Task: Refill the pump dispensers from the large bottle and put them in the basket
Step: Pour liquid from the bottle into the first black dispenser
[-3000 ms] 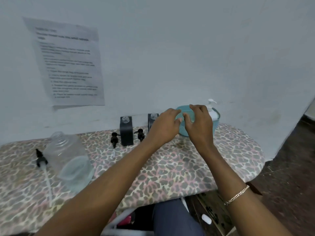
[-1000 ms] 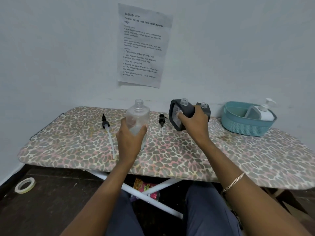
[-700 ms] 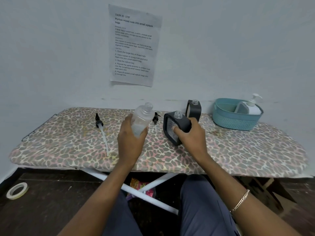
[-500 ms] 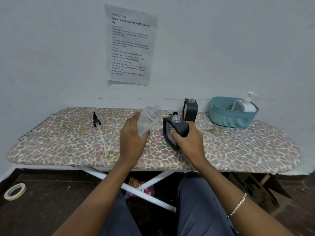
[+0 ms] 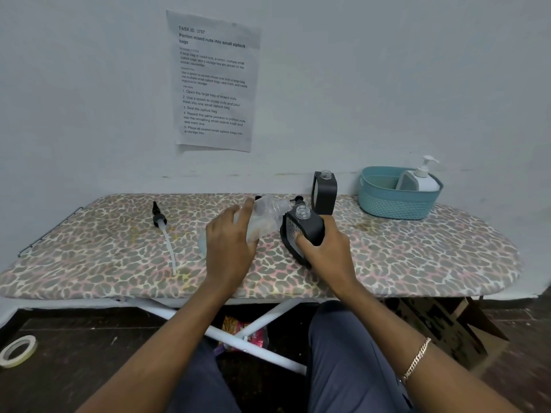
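The bottle (image 5: 265,219) is in my left hand (image 5: 229,248), tipped well over with its open neck pointing toward 3 o'clock, just beside the open neck of the black dispenser (image 5: 304,231). My left fingers and thumb are curled round the bottle's clear body near its base. I cannot tell whether anything is running out of it. My right hand (image 5: 325,251) grips the dispenser from the 4 o'clock side, thumb pressed on its front face and fingers wrapped round the far side. The dispenser leans a little toward the bottle, and I cannot tell whether its lower corner touches the board (image 5: 417,257). Both sit over the middle of the board. From the dispenser, a second dispenser (image 5: 325,192) stands upright at 1 o'clock near the back edge, its neck open too. A small black pump head (image 5: 296,199) shows just behind the bottle's neck at 12 o'clock. At 2 o'clock the basket (image 5: 393,204) sits on the board by the wall, with a white dispenser (image 5: 423,180) upright in its right part, pump on. At 9 o'clock, well apart, a pump (image 5: 162,222) lies flat on the board with its tube trailing toward me. A printed sheet (image 5: 213,81) hangs on the wall at 11 o'clock. A roll of tape (image 5: 16,351) lies on the floor at 8 o'clock, and a bracelet (image 5: 416,360) circles my right wrist.
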